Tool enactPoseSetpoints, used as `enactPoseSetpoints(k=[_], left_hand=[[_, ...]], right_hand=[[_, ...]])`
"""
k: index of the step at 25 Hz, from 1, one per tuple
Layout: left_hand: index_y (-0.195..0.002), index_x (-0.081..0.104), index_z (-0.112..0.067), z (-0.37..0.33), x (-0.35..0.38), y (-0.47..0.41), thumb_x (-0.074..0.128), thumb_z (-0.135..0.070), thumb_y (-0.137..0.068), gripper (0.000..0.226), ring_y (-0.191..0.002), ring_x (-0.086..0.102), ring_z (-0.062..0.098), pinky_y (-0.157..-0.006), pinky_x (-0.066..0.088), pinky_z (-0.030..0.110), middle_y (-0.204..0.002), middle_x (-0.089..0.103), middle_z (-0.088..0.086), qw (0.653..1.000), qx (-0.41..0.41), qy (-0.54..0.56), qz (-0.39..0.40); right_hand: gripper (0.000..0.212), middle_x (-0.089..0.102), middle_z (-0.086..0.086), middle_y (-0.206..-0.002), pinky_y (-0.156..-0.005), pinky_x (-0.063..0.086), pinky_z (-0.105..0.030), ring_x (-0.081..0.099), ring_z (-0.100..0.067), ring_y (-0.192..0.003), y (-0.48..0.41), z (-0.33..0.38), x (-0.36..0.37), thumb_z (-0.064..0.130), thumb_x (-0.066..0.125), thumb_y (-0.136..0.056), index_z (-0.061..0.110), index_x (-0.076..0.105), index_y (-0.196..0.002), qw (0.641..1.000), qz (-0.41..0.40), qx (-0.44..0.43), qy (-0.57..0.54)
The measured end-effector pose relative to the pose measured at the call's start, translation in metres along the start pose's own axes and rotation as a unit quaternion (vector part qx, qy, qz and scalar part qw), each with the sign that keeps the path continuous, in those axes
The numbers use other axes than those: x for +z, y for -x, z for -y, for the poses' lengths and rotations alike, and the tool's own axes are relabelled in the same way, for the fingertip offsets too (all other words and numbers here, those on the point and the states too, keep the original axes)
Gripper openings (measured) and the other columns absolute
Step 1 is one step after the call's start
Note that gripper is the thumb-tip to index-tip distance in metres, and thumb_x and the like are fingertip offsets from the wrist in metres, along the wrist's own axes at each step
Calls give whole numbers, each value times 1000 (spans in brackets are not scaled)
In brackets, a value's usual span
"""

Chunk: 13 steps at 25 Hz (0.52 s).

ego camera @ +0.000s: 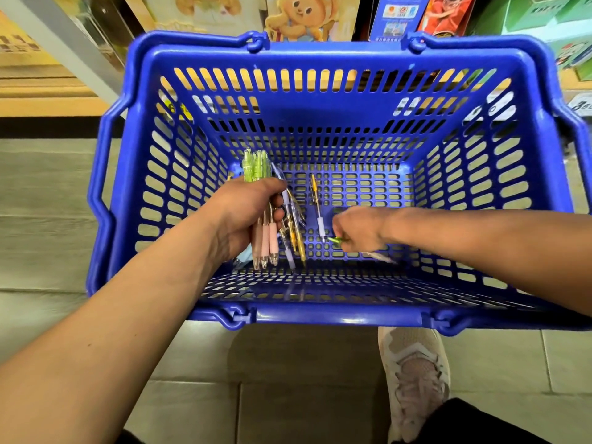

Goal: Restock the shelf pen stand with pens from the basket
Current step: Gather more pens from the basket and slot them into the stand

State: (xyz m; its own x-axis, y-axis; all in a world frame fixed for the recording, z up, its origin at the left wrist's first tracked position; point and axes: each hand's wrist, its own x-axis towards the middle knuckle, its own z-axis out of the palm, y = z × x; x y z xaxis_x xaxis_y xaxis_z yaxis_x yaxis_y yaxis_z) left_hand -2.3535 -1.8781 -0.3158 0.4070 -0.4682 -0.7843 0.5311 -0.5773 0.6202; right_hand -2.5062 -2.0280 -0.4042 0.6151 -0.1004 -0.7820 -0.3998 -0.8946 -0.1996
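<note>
- The blue plastic basket stands on a tiled floor, with its far rim against a low shelf that carries printed boxes.
- Both arms reach down over the basket's near rim to its bottom.
- The left hand grips a bundle of pens in a closed fist near the left wall of the basket. The green tops stick out above the fist toward the far wall, and the pink grips and tips point at the near wall. More pens of the bundle, clear and yellow, hang just beside the pink ones.
- The right hand is low over the middle of the basket bottom, its fingers curled round a green-topped pen. The green end shows at the knuckles and the other end is blurred below the wrist.
- A yellow-topped pen lies loose on the basket bottom between the two hands, its length running from far wall to near wall.
- A pale shoe stands on the floor just outside the near rim.
</note>
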Motion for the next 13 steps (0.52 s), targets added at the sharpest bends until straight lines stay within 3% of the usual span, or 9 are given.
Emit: enactPoseSetpoints(k=[3,6,8,10,13], left_hand=[[-113,58,-6,-4,7,-2,60,-16,-102,15,-51,57,11,-54,55,29,-63,60,-2,1000,1,25,9],[-109,58,-8,-18,28,1,57,-15,-103,9,-54,62,13,-54,59,30,-67,66,1,997,15,67,24],[-104,60,-10,-34,43,1,57,-17,-104,7,-59,65,16,-58,59,32,-71,68,1,995,37,80,40],[-104,61,-12,-48,48,1,58,-18,-104,7,-60,64,16,-60,59,32,-70,66,1,992,55,109,41],[-110,58,-14,-66,48,2,60,-21,-103,11,-54,58,14,-58,57,31,-65,55,0,983,66,167,46]], right_hand=[[23,74,-5,-98,-87,59,-35,73,-17,-90,-9,-11,-12,34,69,-93,15,69,-105,971,11,12,-239],[26,75,-10,-104,-88,60,-31,74,-18,-90,-6,-16,-34,25,77,-85,9,71,-105,863,22,-18,-504],[33,73,-14,-107,-90,59,-32,72,-18,-91,4,-18,-50,27,77,-81,8,69,-106,801,25,-45,-597],[35,72,-17,-115,-90,59,-34,72,-22,-99,20,-24,-68,31,73,-82,11,68,-111,763,48,-77,-641],[17,75,-12,-104,-77,61,-34,74,-23,-95,50,-33,-94,31,67,-88,19,69,-100,714,24,-97,-693]])
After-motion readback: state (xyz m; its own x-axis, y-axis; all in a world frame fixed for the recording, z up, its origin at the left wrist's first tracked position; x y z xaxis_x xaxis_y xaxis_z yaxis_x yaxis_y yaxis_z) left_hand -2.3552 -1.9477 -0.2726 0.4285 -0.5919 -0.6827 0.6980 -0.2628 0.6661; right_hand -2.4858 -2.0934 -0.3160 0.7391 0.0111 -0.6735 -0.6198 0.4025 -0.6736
